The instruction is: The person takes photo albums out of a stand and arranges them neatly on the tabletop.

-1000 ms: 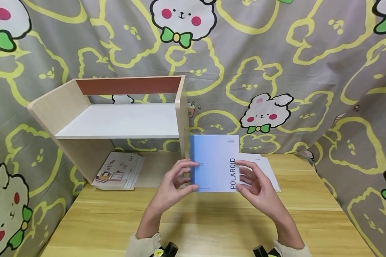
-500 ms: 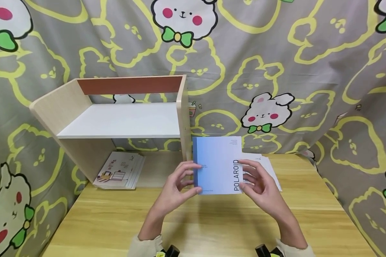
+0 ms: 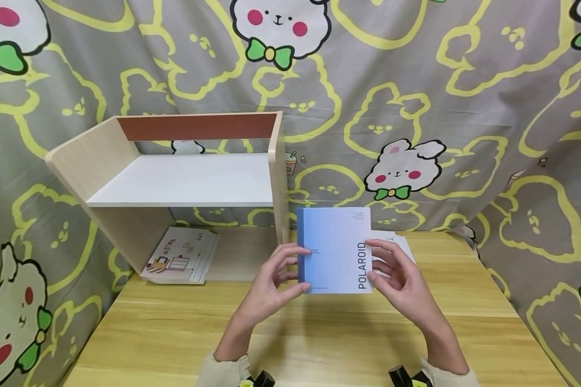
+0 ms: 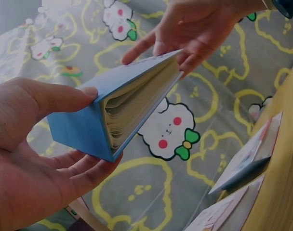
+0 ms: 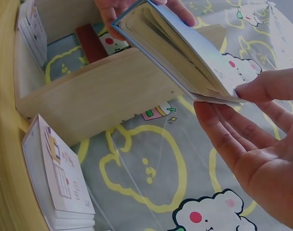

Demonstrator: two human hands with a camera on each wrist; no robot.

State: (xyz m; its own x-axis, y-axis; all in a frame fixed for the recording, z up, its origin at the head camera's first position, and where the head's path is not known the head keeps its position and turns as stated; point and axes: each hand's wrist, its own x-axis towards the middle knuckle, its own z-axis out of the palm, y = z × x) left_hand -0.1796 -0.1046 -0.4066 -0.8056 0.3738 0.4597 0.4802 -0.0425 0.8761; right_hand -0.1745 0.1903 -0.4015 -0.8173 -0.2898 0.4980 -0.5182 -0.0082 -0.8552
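Between both hands a blue-to-white photo album (image 3: 336, 252), lettered POLAROID, is held upright above the table. My left hand (image 3: 276, 279) grips its blue spine side, the thumb (image 4: 72, 98) on the front cover and the fingers behind. On the opposite side, my right hand (image 3: 401, 277) pinches the opening edge between thumb and fingers. Cream pages (image 5: 170, 50) show between the covers in both wrist views, fanned slightly apart. In the head view the album partly hides a stack of white booklets (image 3: 401, 244) lying behind it.
A wooden desktop shelf (image 3: 278, 177) with a white board (image 3: 189, 180) stands at the back left. Its lower level holds a stack of white illustrated booklets (image 3: 181, 255). A patterned curtain (image 3: 319, 145) hangs behind the wooden table (image 3: 198, 333).
Both hands have carried the album a little to the right and slightly down in the head view. The grip of each hand looks the same.
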